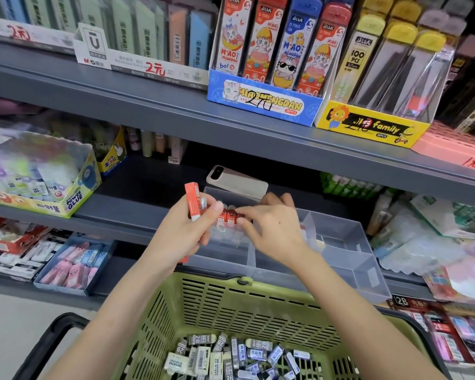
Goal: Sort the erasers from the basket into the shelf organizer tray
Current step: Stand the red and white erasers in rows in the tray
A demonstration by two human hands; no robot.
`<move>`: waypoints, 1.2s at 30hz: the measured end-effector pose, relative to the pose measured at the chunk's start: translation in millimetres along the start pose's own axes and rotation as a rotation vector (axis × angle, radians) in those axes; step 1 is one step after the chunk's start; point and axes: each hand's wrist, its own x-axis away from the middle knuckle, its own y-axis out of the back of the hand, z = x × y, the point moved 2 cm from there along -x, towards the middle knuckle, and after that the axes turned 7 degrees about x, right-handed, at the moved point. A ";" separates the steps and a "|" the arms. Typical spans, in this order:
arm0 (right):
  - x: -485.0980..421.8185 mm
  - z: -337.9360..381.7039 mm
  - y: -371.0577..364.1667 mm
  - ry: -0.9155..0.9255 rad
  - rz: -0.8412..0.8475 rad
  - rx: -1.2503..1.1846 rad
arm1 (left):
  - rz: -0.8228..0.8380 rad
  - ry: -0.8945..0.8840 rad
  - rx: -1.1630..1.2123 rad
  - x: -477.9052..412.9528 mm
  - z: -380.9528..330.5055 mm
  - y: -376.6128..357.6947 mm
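Sorting looks barely begun: the left hand (188, 231) grips a red eraser (194, 197), the right hand (269, 229) pinches the row of red erasers (229, 216) in the rear-left compartment of the organizer tray (354, 242); dozens of 2B erasers (231, 357) lie in the green basket (203, 303).

Shop aisle, grey steel shelves (137, 105) in tiers.
Above the grip: blue carton (263, 104) and yellow carton (368, 130) side by side on the upper shelf. Left of it: glue box (41, 193); lower left: small blue box (74, 264) of pink and blue packs. Just behind it: phone (236, 181) lying flat. Pale floor (8, 338) far lower left. Even light, shelf backs dark.
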 end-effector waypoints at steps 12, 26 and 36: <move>-18.8 21.3 57.7 -0.010 0.269 -0.848 | 0.364 0.173 -0.158 2.5 -21.5 -3.5; -23.6 -20.3 33.4 -0.442 0.166 -0.854 | 0.056 0.240 0.246 -6.9 -6.9 -4.6; -32.7 -19.6 -0.7 -0.177 0.167 -0.173 | -0.060 0.191 0.275 -3.1 0.4 1.4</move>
